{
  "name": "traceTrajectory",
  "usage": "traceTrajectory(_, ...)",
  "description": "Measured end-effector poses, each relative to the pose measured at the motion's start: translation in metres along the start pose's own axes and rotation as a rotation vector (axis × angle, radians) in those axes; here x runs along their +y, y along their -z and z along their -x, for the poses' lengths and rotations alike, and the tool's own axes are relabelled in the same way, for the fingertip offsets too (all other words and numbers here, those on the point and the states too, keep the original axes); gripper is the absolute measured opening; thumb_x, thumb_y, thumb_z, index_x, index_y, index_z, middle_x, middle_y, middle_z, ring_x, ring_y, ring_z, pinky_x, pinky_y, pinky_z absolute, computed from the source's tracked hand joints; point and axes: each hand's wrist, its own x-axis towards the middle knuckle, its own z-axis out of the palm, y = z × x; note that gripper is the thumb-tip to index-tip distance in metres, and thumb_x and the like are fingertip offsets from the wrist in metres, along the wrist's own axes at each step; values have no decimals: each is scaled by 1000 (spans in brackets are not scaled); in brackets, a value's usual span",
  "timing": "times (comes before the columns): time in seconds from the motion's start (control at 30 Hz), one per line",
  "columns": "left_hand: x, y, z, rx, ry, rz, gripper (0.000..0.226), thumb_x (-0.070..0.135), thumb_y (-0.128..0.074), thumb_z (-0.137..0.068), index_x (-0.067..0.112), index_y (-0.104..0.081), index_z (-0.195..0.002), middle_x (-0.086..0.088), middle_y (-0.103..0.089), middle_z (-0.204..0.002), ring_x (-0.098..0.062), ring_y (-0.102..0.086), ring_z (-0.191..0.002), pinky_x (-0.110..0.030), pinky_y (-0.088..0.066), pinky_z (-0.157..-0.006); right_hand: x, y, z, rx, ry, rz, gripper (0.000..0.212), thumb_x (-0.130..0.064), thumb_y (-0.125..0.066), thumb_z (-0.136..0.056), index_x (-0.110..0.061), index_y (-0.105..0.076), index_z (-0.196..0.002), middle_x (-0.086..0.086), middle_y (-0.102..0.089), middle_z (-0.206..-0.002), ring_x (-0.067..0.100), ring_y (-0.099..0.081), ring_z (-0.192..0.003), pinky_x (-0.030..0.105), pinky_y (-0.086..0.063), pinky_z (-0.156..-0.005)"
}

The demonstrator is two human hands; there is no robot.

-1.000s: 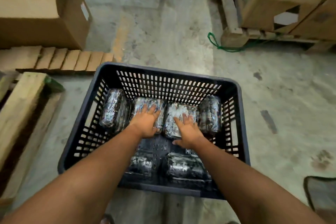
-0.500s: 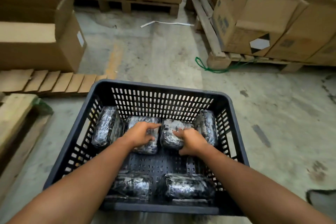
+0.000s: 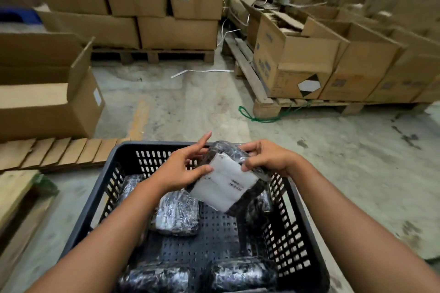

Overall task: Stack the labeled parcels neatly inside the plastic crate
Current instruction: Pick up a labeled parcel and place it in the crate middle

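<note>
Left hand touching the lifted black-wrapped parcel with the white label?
Touching. The head view shows the left hand with its thumb pressed on the white label of the lifted black-wrapped parcel.

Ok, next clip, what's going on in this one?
A person is packing wrapped parcels into a dark plastic crate on a warehouse floor. Both hands, left hand and right hand, hold one parcel up over the crate, its white label facing the camera. Other parcels lie on the crate floor: one below the left wrist, two along the near edge, and more partly hidden along the far side. The held parcel is not yet set down.
</note>
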Motion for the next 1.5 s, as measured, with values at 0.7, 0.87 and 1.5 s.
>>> traceTrajectory(0.7, -123, -69, 20, -8, 417, 273, 50, 25, -53, -103, 54, -43, -142, 25, -28, -153, -5, -54, -109, -38, -48, -88, 86, -69, -34, 40, -194, 868, 142, -47, -99, -54, -25, -13, -164, 16, 21, -170, 41, 9, -156, 55, -12, -126)
traceTrajectory(0.87, -131, -86, 8, 19, 412, 231, 58, 15, -55, -102, 49, -36, -146, 6, -39, -157, -15, -52, -125, -42, -49, -103, 113, -74, -48, 69, -226, 981, 147, -39, -98, -61, -18, 4, -165, 15, 29, -167, 46, 8, -155, 56, -15, -125)
traceTrajectory(1.5, -158, -122, 2, -469, 359, -930, 78, 29, -44, -102, 17, 10, -156, -16, 22, -159, -45, 29, -142, -63, 10, -117, 162, -94, -60, -72, -295, 1171, 110, -30, -86, -81, -3, -16, -162, 26, 6, -169, 44, -25, -152, 46, -35, -120)
